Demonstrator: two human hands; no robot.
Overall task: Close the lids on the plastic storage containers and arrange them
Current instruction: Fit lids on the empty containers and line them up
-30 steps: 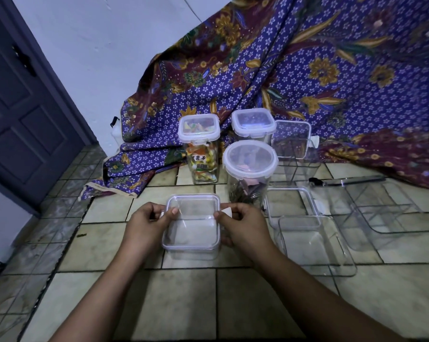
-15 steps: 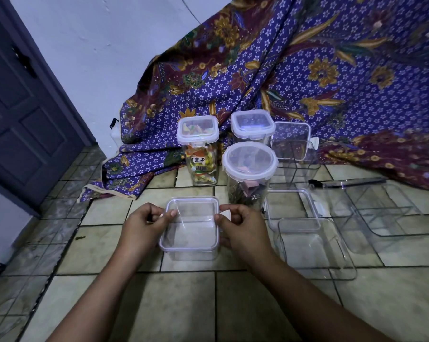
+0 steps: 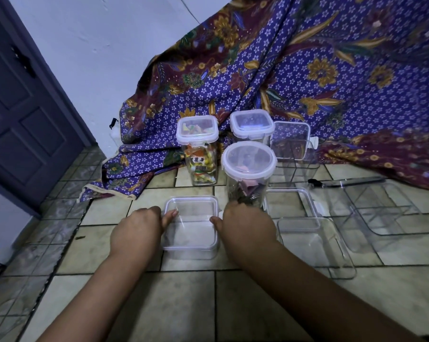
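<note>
A small square clear container with its lid on sits on the tiled floor in front of me. My left hand grips its left side, thumb on the lid's edge. My right hand grips its right side by a white latch tab. Behind it stand a tall square jar of coloured sweets, a round lidded jar and a second square lidded jar. To the right lie a loose clear lid and an open clear container.
A patterned purple cloth drapes down the wall behind the jars. An open tall clear container and a large divided clear tray lie at right, with a dark-handled utensil. A dark door stands at left.
Both hands have pressed lower on the small container's sides, fingers curling down over its edges. The container itself has stayed in place.
</note>
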